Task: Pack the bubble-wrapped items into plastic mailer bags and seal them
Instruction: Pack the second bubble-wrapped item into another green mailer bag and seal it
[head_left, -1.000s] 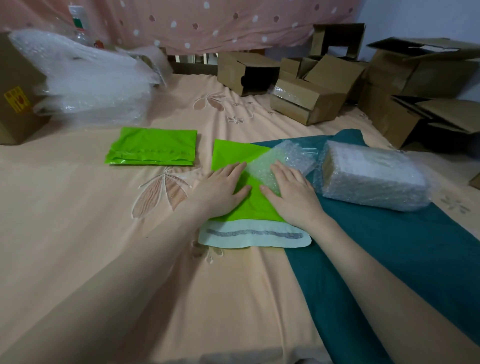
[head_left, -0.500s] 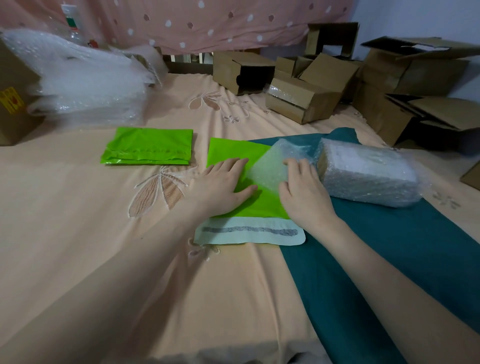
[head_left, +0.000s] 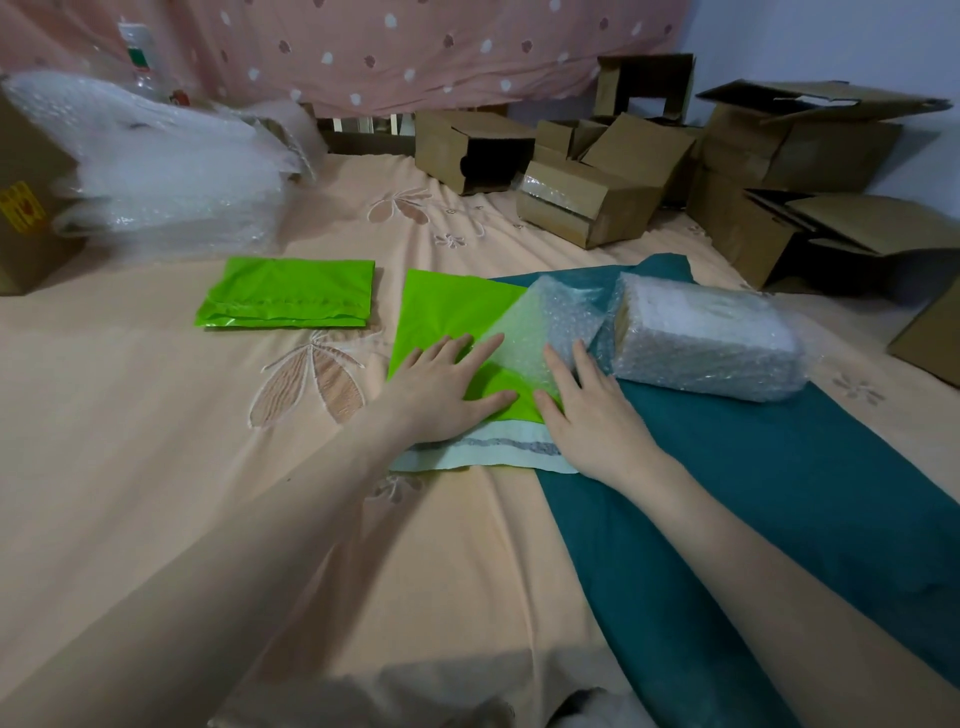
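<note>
Mid-bed, mailer (head_left: 441, 312): flat, flap unsealed.
Left hand (head_left: 441, 389): open, pressing mailer.
Right hand (head_left: 587, 415): open; shifted right off mailer.
Wrapped item (head_left: 701, 338): beside mailer, unpacked.
Change: smoothing finished; insertion next.

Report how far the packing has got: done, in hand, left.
Done: the folded green mailer bag on the left looks finished, though I cannot see its contents. In hand: the left hand and right hand lie flat on the open green mailer bag, its white adhesive flap unsealed. Left: the bubble-wrapped block sits beside it, unbagged.
</note>
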